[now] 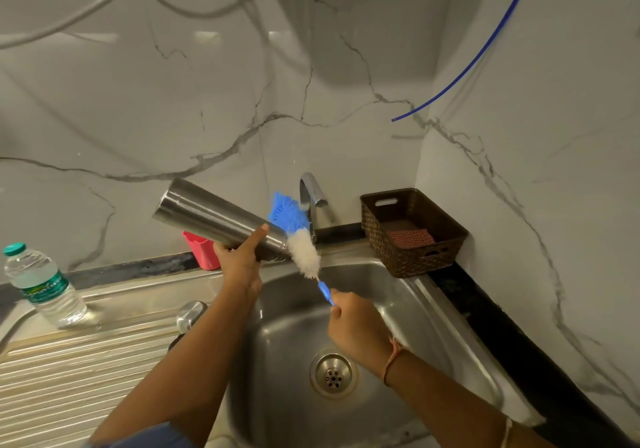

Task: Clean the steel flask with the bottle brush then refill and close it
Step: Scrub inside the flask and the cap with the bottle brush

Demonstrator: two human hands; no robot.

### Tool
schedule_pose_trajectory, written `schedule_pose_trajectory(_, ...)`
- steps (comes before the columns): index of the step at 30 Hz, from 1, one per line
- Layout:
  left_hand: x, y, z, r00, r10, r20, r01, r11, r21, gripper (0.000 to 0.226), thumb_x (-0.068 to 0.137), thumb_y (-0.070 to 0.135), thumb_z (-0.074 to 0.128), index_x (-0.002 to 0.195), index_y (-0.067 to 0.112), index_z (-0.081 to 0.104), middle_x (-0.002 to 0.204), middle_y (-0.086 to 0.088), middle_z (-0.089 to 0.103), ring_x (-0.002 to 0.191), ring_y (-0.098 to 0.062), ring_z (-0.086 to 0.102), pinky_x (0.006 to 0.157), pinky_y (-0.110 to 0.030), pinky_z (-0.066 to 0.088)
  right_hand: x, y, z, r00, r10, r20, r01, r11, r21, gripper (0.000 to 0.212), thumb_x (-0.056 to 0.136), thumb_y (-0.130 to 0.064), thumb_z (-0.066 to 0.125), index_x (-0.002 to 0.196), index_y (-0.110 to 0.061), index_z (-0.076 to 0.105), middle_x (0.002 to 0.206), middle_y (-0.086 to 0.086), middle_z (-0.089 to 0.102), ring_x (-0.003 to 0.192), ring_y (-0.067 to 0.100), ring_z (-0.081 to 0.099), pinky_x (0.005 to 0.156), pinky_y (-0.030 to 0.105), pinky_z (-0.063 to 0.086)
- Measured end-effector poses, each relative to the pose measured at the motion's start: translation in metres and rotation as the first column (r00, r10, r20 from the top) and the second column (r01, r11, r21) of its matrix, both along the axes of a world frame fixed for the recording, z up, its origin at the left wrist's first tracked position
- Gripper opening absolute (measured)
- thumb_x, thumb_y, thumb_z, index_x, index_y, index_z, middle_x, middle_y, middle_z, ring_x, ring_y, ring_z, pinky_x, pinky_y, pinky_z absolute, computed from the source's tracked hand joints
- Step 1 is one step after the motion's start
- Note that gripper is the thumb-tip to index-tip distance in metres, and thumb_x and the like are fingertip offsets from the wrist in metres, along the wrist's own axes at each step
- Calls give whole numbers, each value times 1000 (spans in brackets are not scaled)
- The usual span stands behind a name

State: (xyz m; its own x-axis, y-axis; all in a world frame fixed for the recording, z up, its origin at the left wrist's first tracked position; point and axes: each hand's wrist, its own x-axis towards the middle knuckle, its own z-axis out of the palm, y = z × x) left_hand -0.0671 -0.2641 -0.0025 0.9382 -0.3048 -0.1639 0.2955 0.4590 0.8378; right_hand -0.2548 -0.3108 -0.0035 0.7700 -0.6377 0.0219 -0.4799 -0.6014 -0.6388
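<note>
My left hand (239, 257) grips the steel flask (214, 217) near its mouth and holds it tilted over the sink, base up to the left, mouth down to the right. My right hand (356, 326) pinches the blue handle of the bottle brush (299, 240). The brush, with blue and white bristles, is outside the flask, just beside its mouth. A rounded steel cap (190, 314) lies on the drainboard beside my left forearm. A plastic water bottle (43, 290) with a teal cap stands at the left.
The steel sink basin (398, 292) with its drain (333, 373) lies below my hands. A tap (313, 195) stands behind the brush. A brown woven basket (414, 233) sits at the back right, a red plastic holder (201, 250) behind the flask. A ribbed drainboard (69, 378) fills the left.
</note>
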Motion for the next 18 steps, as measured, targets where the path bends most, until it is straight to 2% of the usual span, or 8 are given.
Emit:
schedule_pose_trajectory(3,7,0,4,996,87,11,-87,996,13,58,77,1,73,115,24,36,109,0,55,102,-20,58,91,-39,51,-10,20,2,998,56,-17,-57,998,-33,42,97,-14,37,139,-12,41,119,11,62,107,23,59,85,26,45)
schedule_pose_trajectory(6,6,1,-2,999,-6,44,4,999,46,60,78,3,72,127,12,38,115,-4,56,106,-22,59,87,-36,52,-2,3,11,998,13,-53,-15,999,-38,36,96,-11,40,130,-6,49,116,13,62,97,22,61,78,25,47)
schedule_pose_trajectory(8,0,-1,-9,993,-78,93,69,993,97,69,78,2,71,134,10,32,117,-7,56,103,-22,60,85,-36,52,10,-17,18,997,-4,-78,5,1000,15,17,93,-8,43,96,-1,58,92,13,61,67,13,53,56,18,40)
schedule_pose_trajectory(9,-2,-2,-11,991,-81,111,68,991,119,70,78,1,71,134,10,31,114,-7,56,101,-21,60,85,-36,52,13,-20,22,996,3,-93,0,1000,28,15,92,-7,44,80,-4,53,79,10,54,58,9,42,49,17,32)
schedule_pose_trajectory(10,-2,-2,-12,990,-73,122,56,990,132,68,78,1,71,132,10,31,111,-6,56,99,-20,60,85,-36,52,15,-19,24,994,23,-105,-19,999,35,16,91,-7,44,77,-5,51,75,8,50,56,9,38,48,18,28)
schedule_pose_trajectory(13,5,-1,-8,990,-18,137,-7,985,174,59,80,0,68,129,7,36,104,-5,57,88,-17,62,69,-29,53,1,4,21,989,135,-64,-135,991,12,15,92,-7,42,92,-2,56,83,11,55,60,12,42,50,18,29)
schedule_pose_trajectory(15,12,1,-7,994,20,103,-35,989,145,60,79,1,68,130,5,37,113,-12,58,87,-19,62,68,-30,53,-8,17,22,981,192,-21,-192,981,-2,19,93,-7,40,77,-12,50,75,3,52,59,9,41,48,14,28)
schedule_pose_trajectory(18,10,-1,-9,1000,1,25,-2,1000,23,66,78,6,72,134,5,36,120,-13,57,95,-20,63,73,-33,55,3,3,32,992,128,-18,-127,991,40,22,92,-6,42,73,-16,45,69,-1,47,57,6,39,48,11,27)
